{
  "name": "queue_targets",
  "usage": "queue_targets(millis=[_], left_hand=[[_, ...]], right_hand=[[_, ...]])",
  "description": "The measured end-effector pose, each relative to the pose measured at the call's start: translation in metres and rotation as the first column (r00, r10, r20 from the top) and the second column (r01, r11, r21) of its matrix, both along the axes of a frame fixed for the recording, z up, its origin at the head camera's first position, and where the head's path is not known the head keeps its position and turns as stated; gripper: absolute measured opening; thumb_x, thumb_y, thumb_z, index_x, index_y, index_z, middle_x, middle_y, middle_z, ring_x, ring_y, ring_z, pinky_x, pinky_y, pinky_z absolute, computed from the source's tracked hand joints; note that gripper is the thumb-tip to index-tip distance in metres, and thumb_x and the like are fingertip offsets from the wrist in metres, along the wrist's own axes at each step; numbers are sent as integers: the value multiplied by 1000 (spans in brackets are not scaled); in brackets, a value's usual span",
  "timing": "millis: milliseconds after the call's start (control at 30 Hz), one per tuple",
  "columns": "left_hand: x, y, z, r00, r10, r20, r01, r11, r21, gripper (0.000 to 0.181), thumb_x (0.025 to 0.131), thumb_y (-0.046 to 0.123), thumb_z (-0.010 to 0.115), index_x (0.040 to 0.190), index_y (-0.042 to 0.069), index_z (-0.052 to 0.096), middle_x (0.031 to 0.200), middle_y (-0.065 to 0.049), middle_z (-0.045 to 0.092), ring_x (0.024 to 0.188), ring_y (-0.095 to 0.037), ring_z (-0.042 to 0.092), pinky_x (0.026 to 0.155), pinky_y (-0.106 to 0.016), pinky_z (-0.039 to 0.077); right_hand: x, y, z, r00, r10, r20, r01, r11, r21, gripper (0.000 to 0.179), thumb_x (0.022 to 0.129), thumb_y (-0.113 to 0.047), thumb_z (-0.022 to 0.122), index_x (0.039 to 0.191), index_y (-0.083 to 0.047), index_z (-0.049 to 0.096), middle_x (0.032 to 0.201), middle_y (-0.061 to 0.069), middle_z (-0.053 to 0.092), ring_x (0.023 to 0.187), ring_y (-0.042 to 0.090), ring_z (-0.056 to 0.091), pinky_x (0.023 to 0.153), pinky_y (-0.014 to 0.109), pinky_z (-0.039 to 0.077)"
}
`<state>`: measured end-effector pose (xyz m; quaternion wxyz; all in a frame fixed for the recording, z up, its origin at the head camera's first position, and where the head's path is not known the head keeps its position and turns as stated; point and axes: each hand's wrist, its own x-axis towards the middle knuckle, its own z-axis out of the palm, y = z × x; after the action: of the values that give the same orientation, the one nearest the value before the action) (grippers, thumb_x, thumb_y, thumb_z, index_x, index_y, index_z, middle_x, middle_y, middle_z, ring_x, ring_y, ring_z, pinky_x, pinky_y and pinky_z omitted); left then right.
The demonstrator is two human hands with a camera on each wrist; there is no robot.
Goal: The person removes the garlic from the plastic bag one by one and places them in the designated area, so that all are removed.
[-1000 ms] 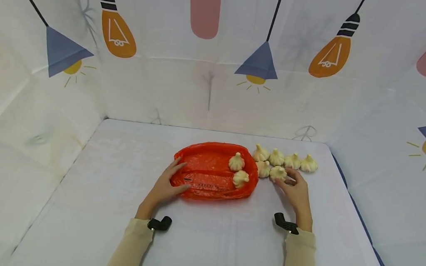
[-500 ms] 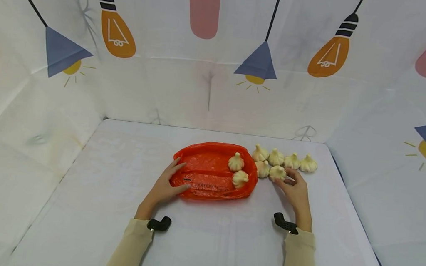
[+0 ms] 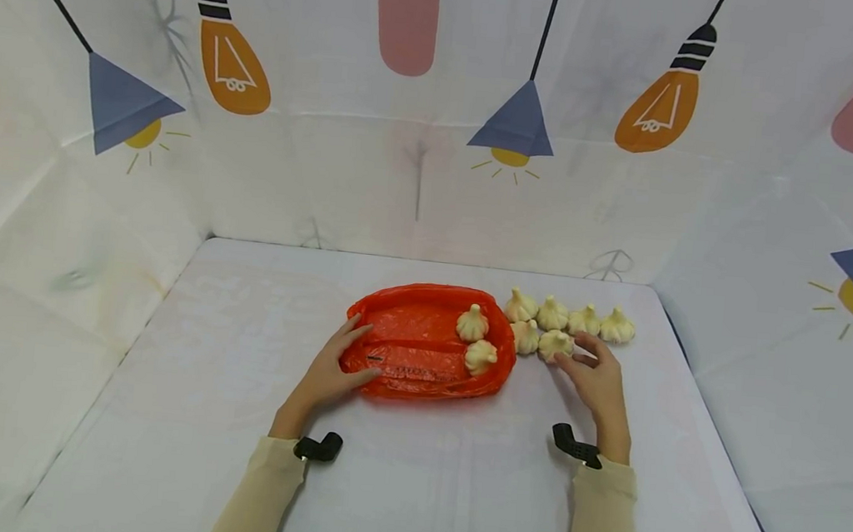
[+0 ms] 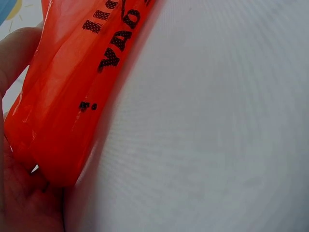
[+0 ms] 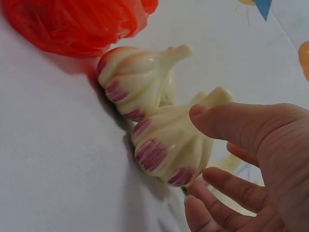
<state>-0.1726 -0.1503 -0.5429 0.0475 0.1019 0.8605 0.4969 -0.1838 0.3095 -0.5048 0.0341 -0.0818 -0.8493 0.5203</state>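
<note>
A red plastic bag (image 3: 414, 328), its mouth spread wide, lies mid-table with two garlic bulbs (image 3: 473, 324) inside at its right end. My left hand (image 3: 328, 371) holds the bag's left end, thumb over the near rim; the left wrist view shows red plastic (image 4: 63, 140) against the palm, other fingers partly hidden. On the right, my right hand (image 3: 594, 375) is beside the nearest garlic bulb (image 3: 555, 345), fingers spread loosely around its right side. In the right wrist view the thumb overlaps the purple-streaked bulb (image 5: 169, 140), and whether it touches is unclear.
Several more garlic bulbs (image 3: 553, 314) stand in two rows right of the bag, the closest (image 3: 525, 337) against its edge. White cloth covers the table (image 3: 409, 482). A printed white curtain (image 3: 313, 174) rises behind and along both sides.
My right hand has shifted slightly right and its fingers have loosened from the nearest garlic bulb, which stays in place. The left hand and the bag have not moved.
</note>
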Motion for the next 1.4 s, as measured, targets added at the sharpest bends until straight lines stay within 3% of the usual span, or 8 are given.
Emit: queue_targets(millis=[467,533,633,700,767,1033,1400], left_hand=[[-1,1,0,1000,-4,1,4,1000,8,81,87,42,81,157,23,45,172,2,20,159,-33,17,123,-67,22],[-1,2,-1,1000,-7,2,7,1000,7,81,87,43,81,157,24,44,173,1,20,159,-34,16,123,-67,23],[-1,1,0,1000,-11,6,11,1000,14,81,87,43,81,157,24,45,173,2,19,159,-33,16,123,-66,23],[-1,1,0,1000,-9,6,8,1000,15,80,87,43,81,156,25,45,173,2,19,159,-33,16,123,-67,23],[0,0,0,1000,-6,8,6,1000,15,80,87,43,81,156,25,45,173,3,19,159,-33,16,123,-67,23],[-1,-1,0,1000,-10,2,10,1000,7,80,88,43,81,157,24,44,173,1,19,159,-34,16,123,-67,22],[0,-1,0,1000,-10,-5,10,1000,3,82,87,44,81,157,23,44,173,1,19,159,-34,16,123,-67,23]], right_hand=[[4,2,13,1000,5,-10,-5,998,65,67,94,-30,76,149,-3,48,153,23,49,132,44,54,77,6,45],[4,2,13,1000,5,-9,-4,996,86,67,95,-31,76,149,-3,48,153,23,49,134,45,52,85,14,48],[5,2,13,1000,12,-3,-12,995,102,68,95,-32,75,150,-3,47,154,23,47,138,46,48,100,38,52],[4,1,13,1000,30,-1,-30,993,115,69,95,-32,75,150,-1,46,156,24,45,140,49,44,106,54,49],[4,0,15,999,46,3,-46,990,132,69,95,-31,75,150,-1,45,157,25,43,143,51,40,109,61,45],[5,-3,37,995,100,9,-99,967,235,75,96,-29,74,154,2,38,158,30,36,143,54,35,109,65,43],[2,-20,73,974,207,-89,-176,945,275,76,94,-25,76,154,3,38,160,31,32,142,53,34,106,69,44]])
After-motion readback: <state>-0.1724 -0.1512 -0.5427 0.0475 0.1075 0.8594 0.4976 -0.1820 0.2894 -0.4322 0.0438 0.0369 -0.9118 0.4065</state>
